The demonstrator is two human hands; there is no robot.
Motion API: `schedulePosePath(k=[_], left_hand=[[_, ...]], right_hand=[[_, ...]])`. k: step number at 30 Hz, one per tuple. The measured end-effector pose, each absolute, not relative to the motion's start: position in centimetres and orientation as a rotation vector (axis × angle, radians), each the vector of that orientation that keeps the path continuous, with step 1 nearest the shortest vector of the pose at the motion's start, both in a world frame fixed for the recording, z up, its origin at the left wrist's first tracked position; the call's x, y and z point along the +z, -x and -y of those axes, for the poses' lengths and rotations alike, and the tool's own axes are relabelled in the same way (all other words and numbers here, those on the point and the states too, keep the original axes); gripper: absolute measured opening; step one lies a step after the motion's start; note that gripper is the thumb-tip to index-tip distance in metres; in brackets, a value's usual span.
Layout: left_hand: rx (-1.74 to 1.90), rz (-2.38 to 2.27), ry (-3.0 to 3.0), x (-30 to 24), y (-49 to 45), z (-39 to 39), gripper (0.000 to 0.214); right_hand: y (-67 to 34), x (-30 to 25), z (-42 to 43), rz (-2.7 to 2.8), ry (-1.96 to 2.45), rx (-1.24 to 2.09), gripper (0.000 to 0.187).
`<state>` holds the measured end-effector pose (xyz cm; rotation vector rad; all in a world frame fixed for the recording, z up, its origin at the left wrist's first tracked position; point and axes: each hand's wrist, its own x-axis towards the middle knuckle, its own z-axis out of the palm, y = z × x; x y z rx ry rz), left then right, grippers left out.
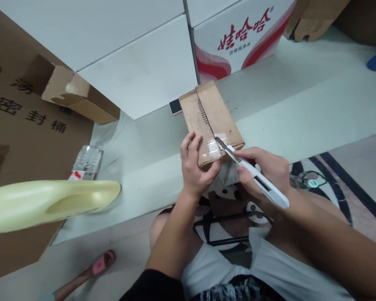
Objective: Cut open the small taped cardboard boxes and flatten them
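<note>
A small brown cardboard box [217,113] rests on the pale table, with a seam along its top and clear tape at the near end. My left hand [196,167] grips its near left corner, fingers on the top and thumb at the near edge. In my right hand [266,169] is a white utility knife [260,177]. The knife's blade is out, and its tip touches the taped seam close to the near end. My right fingers are wrapped round the handle.
A dark phone-like object [175,107] lies behind the box. White panels [138,62] and a red-and-white carton [238,46] stand at the back. To the left are a plastic bottle [87,161], a pale yellow curved object [65,200] and large cardboard [19,138]. Another person's foot [102,263] shows below.
</note>
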<state>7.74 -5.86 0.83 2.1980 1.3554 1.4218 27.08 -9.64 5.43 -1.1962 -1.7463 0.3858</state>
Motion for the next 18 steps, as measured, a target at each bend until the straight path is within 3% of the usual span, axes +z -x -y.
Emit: schedulePosePath(k=[9,18], left_hand=[[1.47,-1.381,-2.211,0.7,-8.0,5.8,0.063],[1.381,-1.256,-2.214,0.9,-6.8,5.2,0.066]], right_hand=[[-26.7,4.4,9.5,1.537,1.234,0.573,0.03],[-27.2,4.6,9.5,1.449,1.156,0.668,0.028]])
